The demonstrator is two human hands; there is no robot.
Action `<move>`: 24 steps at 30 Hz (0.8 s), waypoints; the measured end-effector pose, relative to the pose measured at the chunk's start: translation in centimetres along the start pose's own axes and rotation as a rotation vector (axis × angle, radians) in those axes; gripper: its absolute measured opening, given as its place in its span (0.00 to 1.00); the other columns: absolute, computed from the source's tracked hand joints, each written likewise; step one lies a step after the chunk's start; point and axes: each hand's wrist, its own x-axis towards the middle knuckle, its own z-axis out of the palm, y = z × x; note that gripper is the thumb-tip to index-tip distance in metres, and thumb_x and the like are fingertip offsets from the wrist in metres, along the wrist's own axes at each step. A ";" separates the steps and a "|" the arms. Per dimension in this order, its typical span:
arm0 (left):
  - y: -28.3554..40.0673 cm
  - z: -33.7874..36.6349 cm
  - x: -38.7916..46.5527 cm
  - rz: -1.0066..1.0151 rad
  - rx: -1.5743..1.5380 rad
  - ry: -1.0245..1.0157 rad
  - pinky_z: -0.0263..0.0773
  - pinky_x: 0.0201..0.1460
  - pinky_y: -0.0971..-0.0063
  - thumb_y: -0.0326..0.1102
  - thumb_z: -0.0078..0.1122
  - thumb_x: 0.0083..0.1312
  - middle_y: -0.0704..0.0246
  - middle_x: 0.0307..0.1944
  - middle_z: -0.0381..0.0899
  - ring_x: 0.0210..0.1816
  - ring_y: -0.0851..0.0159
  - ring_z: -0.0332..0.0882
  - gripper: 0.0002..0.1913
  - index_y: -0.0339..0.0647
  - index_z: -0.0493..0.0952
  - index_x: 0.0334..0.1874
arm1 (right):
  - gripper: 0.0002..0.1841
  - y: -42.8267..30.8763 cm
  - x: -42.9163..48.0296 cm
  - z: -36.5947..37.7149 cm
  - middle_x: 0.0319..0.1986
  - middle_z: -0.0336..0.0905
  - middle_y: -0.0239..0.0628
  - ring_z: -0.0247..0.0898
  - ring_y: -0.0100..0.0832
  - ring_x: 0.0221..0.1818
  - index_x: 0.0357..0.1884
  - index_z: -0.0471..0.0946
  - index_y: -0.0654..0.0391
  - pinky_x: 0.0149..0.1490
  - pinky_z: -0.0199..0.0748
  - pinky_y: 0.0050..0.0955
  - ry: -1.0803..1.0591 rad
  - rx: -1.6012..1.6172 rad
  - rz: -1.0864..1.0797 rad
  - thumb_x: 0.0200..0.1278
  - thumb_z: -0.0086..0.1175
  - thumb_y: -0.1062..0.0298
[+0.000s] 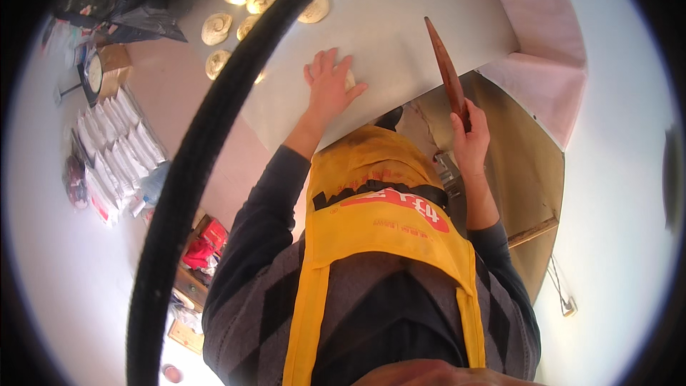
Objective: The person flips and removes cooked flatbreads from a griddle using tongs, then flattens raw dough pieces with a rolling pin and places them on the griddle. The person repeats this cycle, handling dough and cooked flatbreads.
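Note:
My left hand (329, 83) lies palm down on the pale work surface (396, 27), its fingers spread over a small piece of dough (350, 80) that shows only partly beside the thumb. My right hand (471, 131) grips one end of a tapered wooden rolling pin (448, 67), held up near the surface's front edge with its thin tip pointing away from me. Several coiled dough rounds (216, 28) are spread over the far left part of the surface; a black band across the view hides some of them.
Stacked white packets (120, 145), a cardboard box (114, 67) and a black plastic bag (142, 5) are at the left. A pink-covered ledge (541, 27) borders the surface at the right. Below it is a brown cabinet panel (514, 171); a cable with a plug (568, 306) hangs at the lower right.

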 end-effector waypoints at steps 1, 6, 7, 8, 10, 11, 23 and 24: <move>0.0 -0.1 0.3 0.069 0.013 0.034 0.49 0.81 0.40 0.57 0.68 0.68 0.60 0.77 0.67 0.81 0.46 0.55 0.33 0.46 0.76 0.70 | 0.21 -0.1 0.1 0.0 0.53 0.80 0.48 0.79 0.49 0.53 0.63 0.78 0.60 0.59 0.77 0.39 0.006 0.009 0.006 0.70 0.63 0.71; -0.2 1.9 1.5 0.312 0.253 -0.027 0.43 0.83 0.37 0.58 0.57 0.74 0.61 0.81 0.61 0.84 0.51 0.50 0.36 0.39 0.69 0.77 | 0.21 0.6 -0.7 0.4 0.52 0.81 0.49 0.79 0.49 0.53 0.63 0.78 0.60 0.58 0.78 0.39 0.014 0.012 -0.008 0.69 0.64 0.71; -0.5 2.2 2.0 0.302 0.247 -0.030 0.43 0.84 0.37 0.59 0.56 0.75 0.61 0.82 0.60 0.85 0.51 0.49 0.37 0.39 0.68 0.77 | 0.21 0.6 -0.7 0.5 0.51 0.81 0.47 0.79 0.46 0.52 0.63 0.78 0.61 0.58 0.77 0.37 0.016 0.006 -0.021 0.70 0.65 0.71; -1.1 2.3 2.4 0.291 0.242 -0.032 0.42 0.84 0.36 0.59 0.55 0.75 0.61 0.82 0.60 0.85 0.52 0.49 0.37 0.39 0.68 0.77 | 0.21 0.6 -0.7 0.8 0.51 0.80 0.46 0.79 0.44 0.52 0.63 0.78 0.61 0.58 0.77 0.35 0.018 0.001 -0.033 0.70 0.65 0.71; -1.2 2.7 2.2 0.281 0.223 -0.051 0.42 0.84 0.36 0.60 0.53 0.76 0.61 0.83 0.58 0.85 0.52 0.49 0.38 0.39 0.66 0.79 | 0.21 0.7 -1.2 1.0 0.50 0.81 0.46 0.79 0.42 0.52 0.64 0.78 0.62 0.59 0.76 0.33 0.022 -0.013 -0.034 0.70 0.65 0.71; -1.1 3.0 1.9 0.277 0.213 -0.060 0.42 0.84 0.36 0.60 0.53 0.76 0.61 0.83 0.58 0.85 0.52 0.49 0.38 0.40 0.66 0.79 | 0.21 1.0 -1.5 1.2 0.51 0.81 0.46 0.79 0.44 0.52 0.64 0.78 0.62 0.59 0.76 0.34 0.024 -0.019 -0.030 0.70 0.65 0.71; -6.0 -2.8 -1.1 0.183 -0.170 0.299 0.49 0.83 0.41 0.43 0.64 0.72 0.49 0.81 0.60 0.83 0.39 0.52 0.38 0.30 0.62 0.79 | 0.25 -2.3 4.8 12.6 0.56 0.78 0.48 0.73 0.51 0.60 0.65 0.77 0.57 0.62 0.74 0.45 -0.276 -0.205 -0.484 0.65 0.65 0.66; -6.3 -3.4 -2.2 0.184 -0.090 0.317 0.50 0.83 0.42 0.41 0.66 0.72 0.48 0.80 0.60 0.82 0.38 0.53 0.38 0.29 0.62 0.78 | 0.26 -2.8 4.9 13.6 0.57 0.77 0.48 0.72 0.50 0.61 0.65 0.76 0.56 0.64 0.73 0.45 -0.365 -0.187 -0.556 0.65 0.65 0.65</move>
